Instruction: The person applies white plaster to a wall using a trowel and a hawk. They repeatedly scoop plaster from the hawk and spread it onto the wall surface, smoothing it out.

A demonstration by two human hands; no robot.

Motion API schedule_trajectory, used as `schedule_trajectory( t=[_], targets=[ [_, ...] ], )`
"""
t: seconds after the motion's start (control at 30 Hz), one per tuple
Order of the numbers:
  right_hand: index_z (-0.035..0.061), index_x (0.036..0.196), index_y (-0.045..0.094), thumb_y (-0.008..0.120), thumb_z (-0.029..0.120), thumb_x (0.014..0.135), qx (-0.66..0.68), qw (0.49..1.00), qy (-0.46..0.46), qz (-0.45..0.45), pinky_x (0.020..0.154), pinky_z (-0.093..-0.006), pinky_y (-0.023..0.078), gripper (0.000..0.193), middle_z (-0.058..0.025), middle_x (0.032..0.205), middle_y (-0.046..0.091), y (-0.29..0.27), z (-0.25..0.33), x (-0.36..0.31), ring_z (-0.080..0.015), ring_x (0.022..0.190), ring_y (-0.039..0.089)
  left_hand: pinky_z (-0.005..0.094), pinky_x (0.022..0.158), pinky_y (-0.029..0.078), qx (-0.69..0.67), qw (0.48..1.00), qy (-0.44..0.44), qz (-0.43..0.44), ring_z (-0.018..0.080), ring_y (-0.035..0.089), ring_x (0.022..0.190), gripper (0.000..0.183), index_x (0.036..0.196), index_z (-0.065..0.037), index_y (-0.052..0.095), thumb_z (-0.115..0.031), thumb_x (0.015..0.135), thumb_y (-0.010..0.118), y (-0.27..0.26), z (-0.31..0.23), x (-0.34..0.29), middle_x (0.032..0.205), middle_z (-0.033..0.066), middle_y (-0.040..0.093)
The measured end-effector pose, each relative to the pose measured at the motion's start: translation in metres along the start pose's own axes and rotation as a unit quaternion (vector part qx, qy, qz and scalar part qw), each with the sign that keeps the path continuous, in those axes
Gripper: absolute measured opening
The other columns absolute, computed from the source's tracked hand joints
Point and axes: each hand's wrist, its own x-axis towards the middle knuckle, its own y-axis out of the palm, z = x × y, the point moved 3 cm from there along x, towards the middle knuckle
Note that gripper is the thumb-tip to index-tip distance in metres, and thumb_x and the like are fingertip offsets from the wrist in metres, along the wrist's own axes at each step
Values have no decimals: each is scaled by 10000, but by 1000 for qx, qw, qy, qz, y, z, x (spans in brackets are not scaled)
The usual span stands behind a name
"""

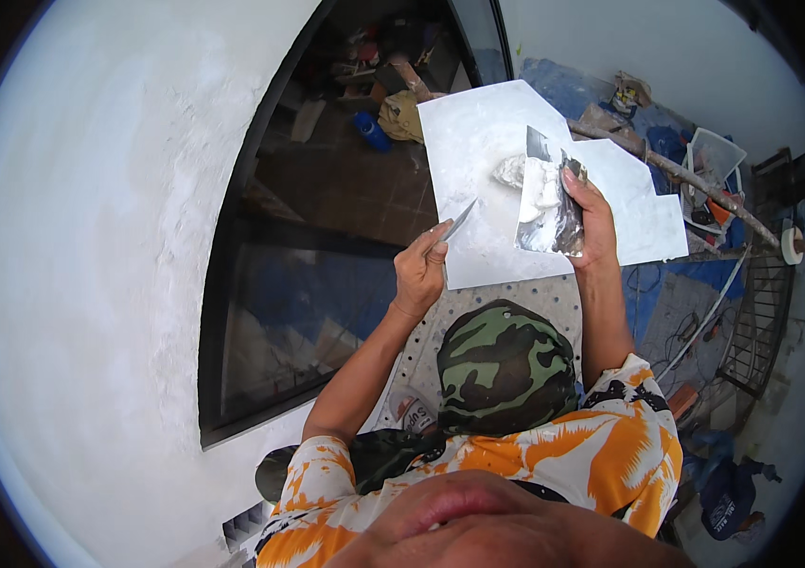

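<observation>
Part of the person's own head point(487, 516) fills the bottom edge of the frame, with a white, orange and black shirt point(554, 450) around it. Left of centre, the left hand point(421, 270) pinches a thin grey blade point(460, 223) between thumb and fingers. At centre right, the right hand point(593, 222) grips the right edge of a dark, shiny plate point(566, 229) smeared with white paste point(540, 185), thumb on its upper face.

Both tools are over a white sheet point(464, 133), the blade just inside its left edge. Bare sheet separates blade from plate; more of it stretches right of the plate to a stepped edge. Below the hands, a camouflage-clad knee point(506, 364) takes up much of the room.

Count two hands, one blade, one plate, one sheet and one mound of paste point(509, 171), just left of the plate.

The blade's long axis slants, tip toward the upper right; the plate's runs nearly up and down the frame.

Farther out, a dark window frame point(216, 369) borders the white wall point(90, 256) at left, and one blue bottle point(371, 132) lies at upper centre.
</observation>
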Motion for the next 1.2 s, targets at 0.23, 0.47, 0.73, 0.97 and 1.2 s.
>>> schedule_trajectory(
  t=[0.23,0.47,0.73,0.97,1.2],
  targets=[
    [-23,1142,630,665,120,936,-201,972,81,-89,732,-288,573,254,-71,969,698,-22,-41,12,-142,791,681,325,889,520,-469,858,-180,-110,150,643,980,317,1225,11,594,-248,1052,532,10,14,39,1133,70,666],
    [-35,1247,580,615,232,1012,-150,953,-264,-24,854,-297,536,358,-63,1080,667,-11,-7,5,-120,949,644,377,917,549,-506,793,-328,-92,210,678,1009,308,1248,12,589,-207,1048,506,3,28,10,1163,106,675],
    [185,1315,654,606,46,903,-690,604,-337,213,976,-445,455,437,-173,1269,583,39,-34,-28,-369,1174,557,465,1012,507,-558,721,-403,-83,299,641,1141,374,1332,22,515,-207,1060,400,19,10,21,1252,177,637],
    [122,1252,689,590,-46,853,-733,535,-395,142,974,-431,455,444,-153,1235,623,33,-14,-12,-356,1135,576,463,1022,508,-610,693,-369,-112,292,636,1156,389,1358,30,484,-207,1059,405,0,2,17,1302,187,610],
    [76,1212,678,593,13,918,-649,715,-223,134,950,-406,463,313,-162,1184,642,17,-73,2,-343,1111,598,337,830,599,-612,711,-324,-122,225,725,932,302,1185,13,614,-209,1031,478,-78,-24,47,1041,121,728]
  ],
)
